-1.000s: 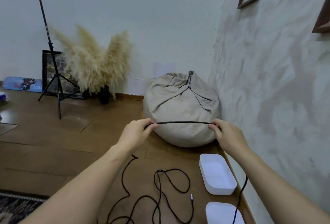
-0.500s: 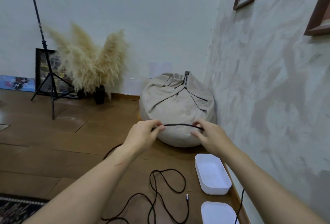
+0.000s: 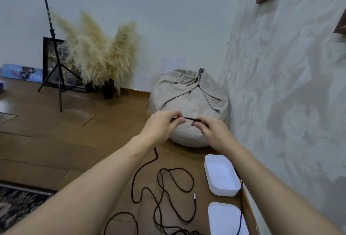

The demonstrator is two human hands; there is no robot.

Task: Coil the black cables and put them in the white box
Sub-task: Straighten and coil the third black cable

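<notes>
Nearer white box (image 3: 225, 218), cut off below; black cable (image 3: 241, 201), partly behind forearm (image 3: 271, 188)

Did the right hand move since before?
Yes. The right hand slid left, from the right edge of the beanbag toward its middle, nearer the left hand.

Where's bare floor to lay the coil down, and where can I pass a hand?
The widest bare floor lies left of the left hand, bordered by the tripod, the rug and the beanbag. The white box by the wall looks empty. Crowded: the black cable loops between the left forearm and that box, with a strand on its wall side.
</notes>
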